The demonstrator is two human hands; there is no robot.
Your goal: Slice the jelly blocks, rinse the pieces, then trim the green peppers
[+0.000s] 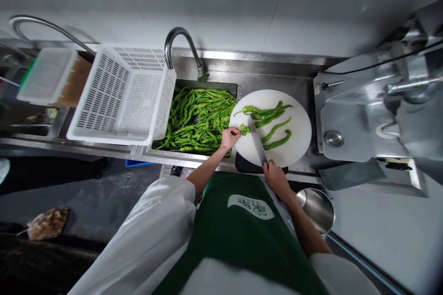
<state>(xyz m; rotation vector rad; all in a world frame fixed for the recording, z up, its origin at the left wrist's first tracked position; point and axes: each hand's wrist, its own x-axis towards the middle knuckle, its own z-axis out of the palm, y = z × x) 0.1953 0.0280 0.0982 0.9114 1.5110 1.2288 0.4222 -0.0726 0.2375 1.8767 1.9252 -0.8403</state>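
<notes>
A round white cutting board (pixel 300 133) carries several long green peppers (pixel 277 142), lying roughly side by side. My right hand (pixel 277 179) is wrapped round the handle of a kitchen knife (pixel 258 140). The blade points away from me and lies across the peppers near their left ends. At the board's left edge, my left hand (pixel 230 138) has its fingertips pinched together. Small green pepper pieces (pixel 244 129) lie between those fingertips and the blade. What the pinch holds, if anything, is too small to make out.
Left of the board, a sink (pixel 207 85) is heaped with green peppers (pixel 197 120), under a curved faucet (pixel 180 30). A white perforated basket (pixel 117 140) stands further left, beside a lidded container (pixel 48 76). A metal machine (pixel 349 106) is at right, with a steel pot (pixel 316 212) below.
</notes>
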